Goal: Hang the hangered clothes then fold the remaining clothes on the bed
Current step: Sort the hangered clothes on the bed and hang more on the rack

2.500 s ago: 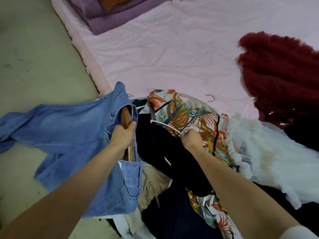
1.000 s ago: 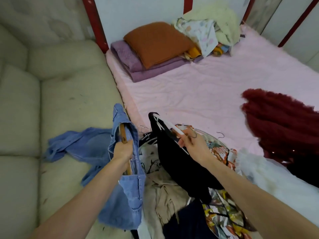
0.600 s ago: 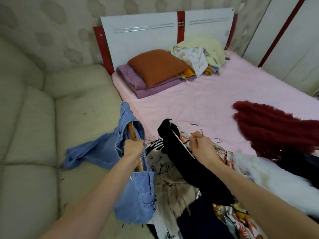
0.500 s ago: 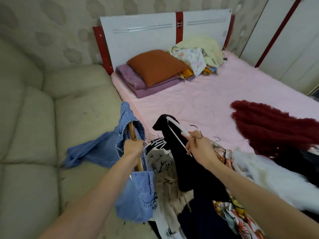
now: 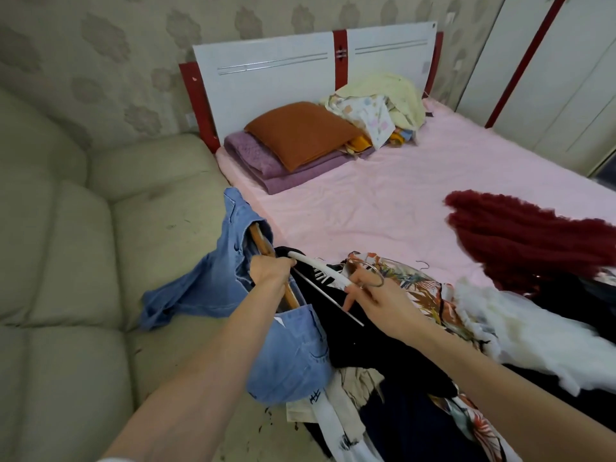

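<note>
Left hand (image 5: pixel 270 271) clamped on wooden hanger (image 5: pixel 266 258) of denim garment (image 5: pixel 230 278), right hand (image 5: pixel 373 296) gripping white hanger (image 5: pixel 320 269); best passed leftward, hooks aligned.

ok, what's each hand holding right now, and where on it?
Left hand grips the wooden hanger mid-bar, inside the denim garment. Right hand pinches the white hanger near its metal hook, black garment hanging from it.

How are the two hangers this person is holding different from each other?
The wooden hanger is brown and thick; the white hanger is pale with a thin metal hook. The wooden one carries a blue denim garment, the white one a black garment. Both are gripped, one per hand.
</note>
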Action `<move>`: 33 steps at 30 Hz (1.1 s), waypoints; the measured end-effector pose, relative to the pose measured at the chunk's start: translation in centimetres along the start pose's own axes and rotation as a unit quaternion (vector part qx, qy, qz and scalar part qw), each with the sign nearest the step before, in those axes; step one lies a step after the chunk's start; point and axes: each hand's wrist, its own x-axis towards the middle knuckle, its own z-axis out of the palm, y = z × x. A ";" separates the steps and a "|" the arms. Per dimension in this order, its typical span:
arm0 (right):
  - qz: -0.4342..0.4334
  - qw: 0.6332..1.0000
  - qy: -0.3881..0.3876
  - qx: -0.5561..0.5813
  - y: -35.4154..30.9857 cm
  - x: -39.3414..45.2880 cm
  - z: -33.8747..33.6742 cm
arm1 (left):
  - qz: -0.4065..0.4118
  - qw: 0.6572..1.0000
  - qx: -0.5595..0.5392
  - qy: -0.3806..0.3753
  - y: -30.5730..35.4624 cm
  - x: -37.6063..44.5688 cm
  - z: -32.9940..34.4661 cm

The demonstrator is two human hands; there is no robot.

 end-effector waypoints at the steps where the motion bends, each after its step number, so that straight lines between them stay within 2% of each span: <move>1: -0.002 1.000 -0.006 -0.003 -0.2 0.2 -0.1 | -0.005 1.000 0.007 0.008 0.0 0.2 -0.1; 7: 0.002 0.999 -0.052 -0.006 -0.8 1.6 -0.5 | -0.014 0.999 0.041 0.031 0.2 1.4 -1.0; 10: 0.006 0.997 -0.065 -0.050 -0.8 2.6 -0.5 | -0.010 0.999 0.034 0.040 0.6 1.7 -1.4; 15: 0.058 0.994 -0.041 -0.089 -0.7 5.2 1.2 | 0.010 1.000 0.004 0.021 0.8 1.2 -1.7; 18: 0.091 0.995 -0.003 -0.036 -0.9 6.8 1.2 | 0.005 1.000 0.022 0.016 -0.3 1.0 -2.2; 20: 0.106 0.993 0.027 0.046 -1.2 7.4 0.5 | -0.007 0.999 0.038 0.015 -1.5 1.6 -2.5; 22: 0.090 0.992 0.033 0.079 -1.7 7.5 -0.2 | -0.020 0.999 0.039 0.016 -2.3 1.9 -2.7; 27: 0.052 0.994 0.011 0.099 -2.2 7.0 -0.4 | -0.020 0.994 -0.091 -0.058 -0.7 -0.4 -2.2; 33: 0.010 0.997 -0.005 0.072 -3.1 5.8 -1.0 | -0.045 0.963 -0.219 -0.152 2.3 -2.9 -1.6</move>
